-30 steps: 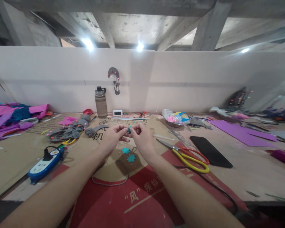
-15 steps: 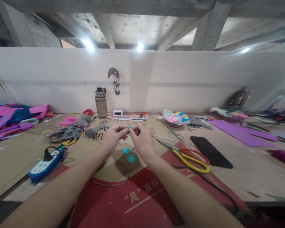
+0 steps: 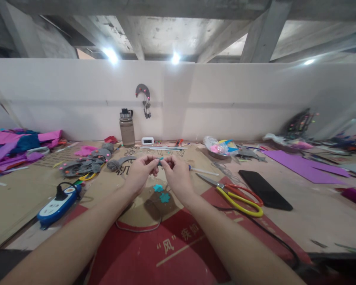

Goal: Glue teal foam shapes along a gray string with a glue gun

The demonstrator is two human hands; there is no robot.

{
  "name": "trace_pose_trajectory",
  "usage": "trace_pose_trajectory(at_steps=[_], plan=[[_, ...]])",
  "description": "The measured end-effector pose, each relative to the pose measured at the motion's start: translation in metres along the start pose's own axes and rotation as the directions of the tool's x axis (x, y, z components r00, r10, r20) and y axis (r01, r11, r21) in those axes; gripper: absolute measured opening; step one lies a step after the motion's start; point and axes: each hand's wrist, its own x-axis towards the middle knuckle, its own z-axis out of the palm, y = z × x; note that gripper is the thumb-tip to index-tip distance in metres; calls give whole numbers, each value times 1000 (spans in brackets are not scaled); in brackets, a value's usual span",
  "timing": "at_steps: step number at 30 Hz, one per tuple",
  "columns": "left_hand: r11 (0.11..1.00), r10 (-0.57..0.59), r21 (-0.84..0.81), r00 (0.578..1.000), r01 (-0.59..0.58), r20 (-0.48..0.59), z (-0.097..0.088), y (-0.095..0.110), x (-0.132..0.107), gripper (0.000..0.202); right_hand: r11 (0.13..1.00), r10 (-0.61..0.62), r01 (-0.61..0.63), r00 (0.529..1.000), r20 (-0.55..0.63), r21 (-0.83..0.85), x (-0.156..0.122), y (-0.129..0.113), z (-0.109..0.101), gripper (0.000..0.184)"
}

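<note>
My left hand (image 3: 142, 172) and my right hand (image 3: 175, 174) meet above the middle of the table, fingertips pinched together on a small teal felt piece (image 3: 160, 160). Most of that piece is hidden by my fingers. Two teal felt flowers (image 3: 161, 193) lie on the cardboard just below my hands. A pair of scissors with red and yellow handles (image 3: 235, 194) lies to the right of my right wrist.
A black phone (image 3: 265, 189) lies right of the scissors. A blue power strip (image 3: 57, 201) sits at left, a grey felt pile (image 3: 86, 163) behind it. A water bottle (image 3: 127, 128) and a small clock (image 3: 147, 140) stand by the back wall. Purple sheets (image 3: 305, 165) lie at right.
My fingers have shifted slightly on the teal piece, with the pinch closing tighter; the hands stay in the same place.
</note>
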Motion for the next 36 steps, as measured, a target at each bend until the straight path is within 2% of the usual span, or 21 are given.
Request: trace_pose_trajectory(at_steps=[3,8,12,17,21,36], plan=[[999,40,-2,999,-40,-37,0,-2,0,24,1000,8,-8,1000,7,13,0,-1,1,20],[998,41,40,999,-40,-20,-1,-1,0,22,1000,21,-21,1000,16,18,0,0,3,20],[991,60,121,998,-56,-34,-1,0,0,18,999,-19,20,999,28,-32,0,0,3,16],[982,18,190,998,-6,-62,0,4,-3,21,998,-47,47,999,11,-32,-1,-1,1,7],[968,12,250,998,4,-61,1,7,-4,22,999,-46,46,999,14,-1,-1,-2,-1,9],[879,95,470,995,-74,-22,0,15,-9,18,999,-30,30,1000,-9,-34,-1,-4,-6,14]])
